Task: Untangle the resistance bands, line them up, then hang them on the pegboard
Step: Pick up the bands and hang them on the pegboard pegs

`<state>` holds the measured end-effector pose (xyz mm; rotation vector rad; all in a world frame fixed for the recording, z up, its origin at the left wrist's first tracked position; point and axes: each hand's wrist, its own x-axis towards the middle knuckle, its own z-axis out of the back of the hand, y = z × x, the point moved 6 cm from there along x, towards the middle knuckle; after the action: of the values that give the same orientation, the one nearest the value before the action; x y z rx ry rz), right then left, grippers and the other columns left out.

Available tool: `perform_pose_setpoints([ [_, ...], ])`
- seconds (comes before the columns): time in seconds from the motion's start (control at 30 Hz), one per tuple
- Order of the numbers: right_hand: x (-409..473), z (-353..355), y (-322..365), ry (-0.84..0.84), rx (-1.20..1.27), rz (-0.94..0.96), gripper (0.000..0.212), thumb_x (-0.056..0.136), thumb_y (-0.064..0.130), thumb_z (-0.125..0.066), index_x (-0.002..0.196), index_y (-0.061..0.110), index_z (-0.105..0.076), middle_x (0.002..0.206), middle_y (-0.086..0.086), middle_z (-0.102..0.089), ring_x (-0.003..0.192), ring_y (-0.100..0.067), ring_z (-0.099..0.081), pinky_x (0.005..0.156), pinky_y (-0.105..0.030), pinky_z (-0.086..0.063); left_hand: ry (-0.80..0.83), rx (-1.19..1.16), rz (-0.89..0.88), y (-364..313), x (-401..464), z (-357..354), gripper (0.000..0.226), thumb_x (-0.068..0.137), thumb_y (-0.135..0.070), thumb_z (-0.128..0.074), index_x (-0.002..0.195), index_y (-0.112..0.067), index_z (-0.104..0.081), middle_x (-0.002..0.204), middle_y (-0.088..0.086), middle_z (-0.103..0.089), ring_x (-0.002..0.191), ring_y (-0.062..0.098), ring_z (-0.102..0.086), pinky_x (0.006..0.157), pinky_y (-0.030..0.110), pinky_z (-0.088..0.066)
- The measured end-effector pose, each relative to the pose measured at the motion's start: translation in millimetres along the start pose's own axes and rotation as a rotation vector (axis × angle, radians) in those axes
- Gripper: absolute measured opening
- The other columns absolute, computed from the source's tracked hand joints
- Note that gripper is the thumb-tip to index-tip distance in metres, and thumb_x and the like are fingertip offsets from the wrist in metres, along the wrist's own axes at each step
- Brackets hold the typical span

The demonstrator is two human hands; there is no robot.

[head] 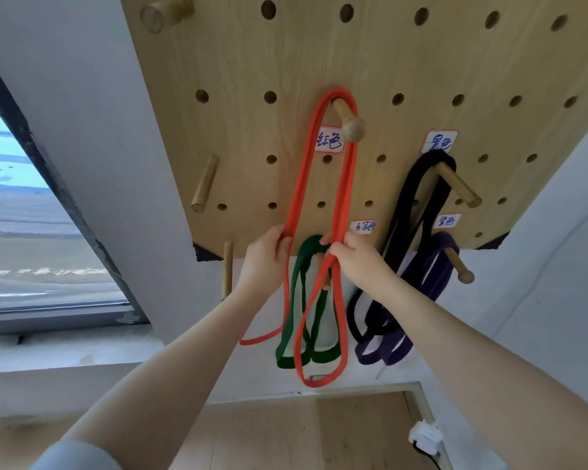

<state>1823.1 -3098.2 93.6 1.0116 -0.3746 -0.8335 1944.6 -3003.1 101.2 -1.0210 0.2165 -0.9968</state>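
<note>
Nearest to us, both forearms reach up toward the board. Our left hand (263,257) has its fingers curled round the left strands of the red band (345,184), gripping them just below the board's lower edge. Our right hand (355,257) pinches the right strands of the same band between thumb and curled fingers, at the same height. Below the hands the red band hangs in loose loops, one trailing left and one reaching lowest of all.

Behind the red loops the green band (294,300) hangs from a peg mostly hidden by the hands. To the right, the purple band (435,279) hangs on a knobbed peg (459,266), and the black band (418,184) hangs on a plain peg (459,186) above it, its loops falling beside the purple ones.

Farther up, the red band passes over a round-knobbed peg (348,118) on the wooden pegboard (387,59). Four white labels carry handwritten Chinese colour names: the red label (330,140) reads 红色, the black label (439,141) reads 黑色, the green label (363,226) reads 绿色, and the purple label (446,221) reads 紫色.

At far left, a window (21,212) adjoins the wall.
</note>
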Motion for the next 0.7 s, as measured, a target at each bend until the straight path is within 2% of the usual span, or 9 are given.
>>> perform_pose_setpoints([
  [0.07,-16.3,-9.3,3.2,0.083,0.241,-0.035,0.025,0.095,0.013,-0.037,0.114,0.000,-0.048,0.086,-0.013,-0.052,0.080,-0.026,-0.052,0.079,-0.042,-0.046,-0.028,-0.015,-0.002,3.4,-2.7,1.9,0.016,0.099,-0.013,-0.038,0.089,-0.016,-0.050,0.067,-0.006,-0.048,0.059,0.008,-0.044,0.050,0.011,-0.036],
  [0.13,-37.2,-18.7,13.1,0.163,0.451,-0.012,0.016,0.097,0.009,-0.033,0.107,0.015,-0.044,0.080,-0.008,-0.053,0.071,-0.022,-0.055,0.071,-0.040,-0.049,-0.045,-0.051,0.006,7.3,-6.1,7.0,0.017,0.099,-0.014,-0.037,0.087,-0.015,-0.049,0.067,-0.004,-0.049,0.061,0.011,-0.044,0.052,0.015,-0.033],
  [0.2,-56.5,-27.3,27.7,0.207,0.583,0.041,0.015,0.098,0.008,-0.029,0.100,0.018,-0.041,0.074,-0.007,-0.054,0.058,-0.023,-0.054,0.059,-0.036,-0.048,-0.045,-0.109,-0.004,8.7,-10.9,14.6,0.016,0.098,-0.013,-0.038,0.089,-0.017,-0.050,0.072,0.000,-0.056,0.063,0.012,-0.050,0.056,0.019,-0.039],
  [0.27,-61.7,-35.0,39.3,0.203,0.645,0.072,0.019,0.099,0.007,-0.028,0.100,0.016,-0.045,0.077,-0.006,-0.057,0.058,-0.023,-0.058,0.062,-0.036,-0.052,-0.057,-0.144,-0.025,7.5,-16.0,24.6,0.016,0.098,-0.009,-0.039,0.094,-0.018,-0.051,0.074,-0.001,-0.058,0.065,0.009,-0.054,0.058,0.016,-0.044],
  [0.37,-44.3,-39.1,41.8,0.050,0.480,0.091,0.021,0.099,0.008,-0.036,0.098,0.020,-0.053,0.090,0.000,-0.062,0.081,-0.018,-0.062,0.086,-0.035,-0.052,-0.046,-0.162,0.011,10.4,-16.7,33.7,0.020,0.097,-0.006,-0.039,0.106,-0.019,-0.052,0.078,-0.004,-0.058,0.071,0.009,-0.058,0.061,0.015,-0.047],
  [0.43,-24.9,-34.4,35.0,-0.098,0.288,0.069,0.013,0.098,0.012,-0.042,0.098,0.019,-0.053,0.100,-0.002,-0.063,0.096,-0.021,-0.061,0.091,-0.033,-0.049,-0.021,-0.130,0.039,13.3,-13.2,33.8,0.022,0.097,-0.006,-0.036,0.108,-0.017,-0.052,0.081,-0.001,-0.059,0.074,0.015,-0.057,0.061,0.019,-0.046],
  [0.53,1.0,-26.1,28.2,-0.197,0.112,0.042,0.014,0.098,0.018,-0.043,0.104,0.012,-0.054,0.105,-0.004,-0.062,0.101,-0.023,-0.059,0.090,-0.034,-0.047,-0.012,-0.061,0.027,16.8,-7.0,28.1,0.030,0.096,-0.003,-0.032,0.116,-0.013,-0.053,0.087,0.003,-0.059,0.071,0.011,-0.052,0.057,0.018,-0.039],
  [0.6,12.6,-23.2,32.2,-0.147,0.033,0.071,0.022,0.097,0.024,-0.045,0.111,0.010,-0.055,0.105,0.000,-0.061,0.098,-0.018,-0.058,0.083,-0.030,-0.047,-0.011,-0.040,0.027,20.9,-3.5,21.1,0.032,0.096,-0.002,-0.032,0.120,-0.010,-0.051,0.088,0.002,-0.059,0.067,0.007,-0.050,0.057,0.019,-0.037],
  [0.7,26.5,-22.2,38.6,-0.041,-0.191,0.149,0.023,0.094,0.025,-0.051,0.113,0.012,-0.054,0.101,0.006,-0.057,0.090,-0.012,-0.052,0.072,-0.024,-0.039,0.003,0.033,0.015,23.6,2.2,8.3,0.035,0.096,-0.005,-0.033,0.127,-0.011,-0.047,0.088,0.001,-0.058,0.069,0.009,-0.050,0.060,0.018,-0.037],
])
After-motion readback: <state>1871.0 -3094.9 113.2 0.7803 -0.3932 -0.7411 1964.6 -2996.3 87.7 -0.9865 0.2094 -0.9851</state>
